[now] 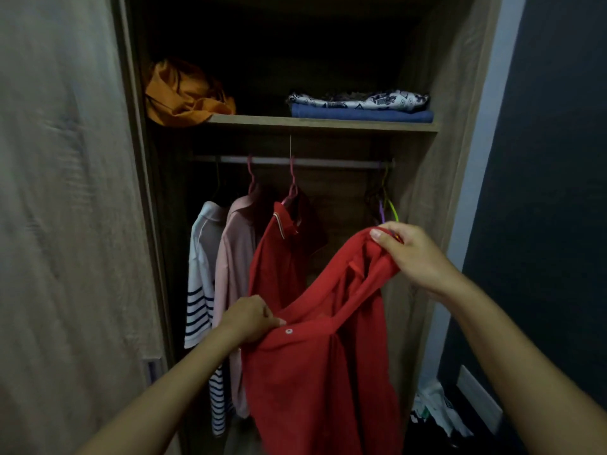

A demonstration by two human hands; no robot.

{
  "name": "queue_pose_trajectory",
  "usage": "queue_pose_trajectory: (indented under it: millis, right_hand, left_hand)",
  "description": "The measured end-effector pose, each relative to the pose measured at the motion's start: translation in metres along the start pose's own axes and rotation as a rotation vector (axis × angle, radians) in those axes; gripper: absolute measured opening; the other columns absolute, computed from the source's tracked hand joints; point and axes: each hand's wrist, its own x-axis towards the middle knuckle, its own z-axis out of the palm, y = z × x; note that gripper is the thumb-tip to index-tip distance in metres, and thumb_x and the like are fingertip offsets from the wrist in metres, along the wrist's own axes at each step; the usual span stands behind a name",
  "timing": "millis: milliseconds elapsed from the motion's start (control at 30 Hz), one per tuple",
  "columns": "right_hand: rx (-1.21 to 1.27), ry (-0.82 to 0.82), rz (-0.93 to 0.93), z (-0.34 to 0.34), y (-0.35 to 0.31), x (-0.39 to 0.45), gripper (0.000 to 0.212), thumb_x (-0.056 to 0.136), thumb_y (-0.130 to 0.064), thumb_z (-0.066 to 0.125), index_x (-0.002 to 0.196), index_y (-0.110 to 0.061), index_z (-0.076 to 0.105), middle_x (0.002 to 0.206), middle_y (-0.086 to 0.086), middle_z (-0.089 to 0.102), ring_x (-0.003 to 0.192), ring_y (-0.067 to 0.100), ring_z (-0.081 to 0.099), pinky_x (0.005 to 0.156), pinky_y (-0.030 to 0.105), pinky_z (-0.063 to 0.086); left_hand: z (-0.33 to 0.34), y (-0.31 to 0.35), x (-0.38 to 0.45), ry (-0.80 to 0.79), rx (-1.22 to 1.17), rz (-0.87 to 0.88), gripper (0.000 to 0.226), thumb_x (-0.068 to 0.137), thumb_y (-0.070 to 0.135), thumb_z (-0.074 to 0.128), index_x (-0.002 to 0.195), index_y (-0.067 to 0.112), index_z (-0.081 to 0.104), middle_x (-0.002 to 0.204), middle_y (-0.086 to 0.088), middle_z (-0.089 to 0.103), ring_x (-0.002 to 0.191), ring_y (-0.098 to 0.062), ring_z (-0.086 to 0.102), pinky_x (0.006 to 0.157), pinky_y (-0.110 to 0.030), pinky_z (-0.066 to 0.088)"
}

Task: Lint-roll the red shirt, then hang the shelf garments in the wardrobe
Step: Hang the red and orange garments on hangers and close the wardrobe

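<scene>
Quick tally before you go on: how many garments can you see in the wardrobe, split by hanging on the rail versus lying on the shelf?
Hanging on the rail: 3 (striped shirt, pink shirt, red shirt)
Lying on the shelf: 3 (orange garment, patterned garment, blue garment)
Total: 6

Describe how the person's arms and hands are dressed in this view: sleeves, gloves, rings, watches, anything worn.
Both forearms are bare for as far as the frame shows them; no sleeve comes into view. The left hand and the right hand wear no gloves. No watch, bracelet or ring shows on either wrist or on the fingers that are visible. The light is dim, so very small items could go unseen.
</scene>
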Motion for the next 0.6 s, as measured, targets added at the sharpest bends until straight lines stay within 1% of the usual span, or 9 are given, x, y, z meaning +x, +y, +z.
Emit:
queue_pose_trajectory:
  millis: [67, 100, 167, 200, 300, 333, 467, 533, 600]
  right_hand:
    - [-0.193, -0.056, 0.028, -0.008, 0.001, -0.003, 0.015, 0.097, -0.016, 0.051, 0.099, -0.011, 0.066, 0.080, -0.007, 0.062, 0.076, 0.009, 0.058, 0.068, 0.023, 0.043]
    - [-0.359, -0.127, 0.059, -0.012, 0.001, -0.005, 0.013, 0.095, -0.015, 0.051, 0.100, -0.014, 0.064, 0.084, -0.006, 0.062, 0.079, 0.012, 0.058, 0.066, 0.022, 0.042]
    - [-0.662, -0.323, 0.160, -0.012, 0.001, -0.012, 0.017, 0.090, -0.018, 0.055, 0.107, -0.018, 0.060, 0.097, -0.001, 0.065, 0.088, 0.015, 0.059, 0.068, 0.023, 0.040]
    - [-0.714, -0.391, 0.190, -0.006, 0.001, -0.015, 0.025, 0.088, -0.024, 0.059, 0.113, -0.020, 0.058, 0.106, 0.000, 0.065, 0.094, 0.015, 0.059, 0.073, 0.024, 0.041]
    - [-0.523, -0.447, 0.167, 0.036, 0.007, -0.023, 0.055, 0.079, -0.049, 0.070, 0.125, -0.025, 0.053, 0.119, -0.004, 0.063, 0.109, 0.014, 0.059, 0.090, 0.027, 0.046]
    - [-0.464, -0.451, 0.159, 0.054, 0.012, -0.025, 0.055, 0.077, -0.049, 0.071, 0.124, -0.026, 0.055, 0.118, -0.004, 0.065, 0.109, 0.014, 0.060, 0.090, 0.026, 0.047]
    - [-0.459, -0.421, 0.123, 0.104, 0.034, -0.034, 0.017, 0.089, -0.026, 0.062, 0.100, -0.012, 0.065, 0.103, 0.010, 0.071, 0.101, 0.029, 0.064, 0.068, 0.023, 0.034]
    - [-0.415, -0.358, 0.120, 0.116, 0.042, -0.036, 0.014, 0.091, -0.020, 0.057, 0.100, -0.014, 0.066, 0.104, 0.010, 0.072, 0.103, 0.030, 0.064, 0.067, 0.022, 0.033]
    - [-0.414, -0.258, 0.115, 0.116, 0.045, -0.028, 0.021, 0.089, -0.015, 0.055, 0.105, -0.020, 0.067, 0.106, 0.007, 0.072, 0.107, 0.028, 0.063, 0.070, 0.022, 0.041]
  left_hand:
    - [-0.005, 0.003, 0.003, 0.174, 0.022, 0.124, 0.040, 0.090, 0.047, 0.054, 0.068, 0.015, 0.062, 0.071, -0.010, 0.059, 0.087, -0.030, 0.062, 0.071, -0.033, 0.042]
    - [-0.012, 0.006, 0.003, 0.256, -0.055, 0.191, 0.038, 0.093, 0.043, 0.049, 0.069, 0.014, 0.055, 0.071, -0.010, 0.057, 0.082, -0.029, 0.061, 0.071, -0.034, 0.041]
    - [-0.028, 0.020, -0.001, 0.328, -0.264, 0.293, 0.032, 0.098, 0.032, 0.045, 0.071, 0.016, 0.045, 0.066, 0.000, 0.052, 0.067, -0.015, 0.054, 0.061, -0.024, 0.040]
    - [-0.035, 0.029, -0.003, 0.343, -0.300, 0.356, 0.031, 0.099, 0.029, 0.044, 0.071, 0.017, 0.042, 0.062, 0.003, 0.048, 0.062, -0.007, 0.049, 0.059, -0.020, 0.036]
    - [-0.040, 0.055, -0.012, 0.305, -0.260, 0.521, 0.029, 0.099, 0.027, 0.043, 0.071, 0.021, 0.040, 0.061, 0.005, 0.044, 0.061, 0.002, 0.049, 0.061, -0.013, 0.034]
    - [-0.038, 0.060, -0.014, 0.297, -0.275, 0.539, 0.028, 0.099, 0.027, 0.043, 0.072, 0.020, 0.041, 0.062, 0.006, 0.044, 0.062, 0.003, 0.048, 0.062, -0.013, 0.034]
    - [-0.048, 0.064, -0.017, 0.434, -0.462, 0.482, 0.027, 0.099, 0.027, 0.043, 0.075, 0.018, 0.048, 0.066, 0.007, 0.051, 0.065, 0.004, 0.050, 0.065, -0.020, 0.035]
    - [-0.063, 0.059, -0.018, 0.499, -0.458, 0.452, 0.027, 0.099, 0.027, 0.043, 0.073, 0.021, 0.047, 0.067, 0.008, 0.053, 0.067, 0.000, 0.051, 0.067, -0.024, 0.035]
    - [-0.079, 0.053, -0.018, 0.548, -0.354, 0.400, 0.025, 0.099, 0.028, 0.043, 0.075, 0.022, 0.048, 0.070, 0.008, 0.055, 0.072, -0.014, 0.056, 0.069, -0.028, 0.035]
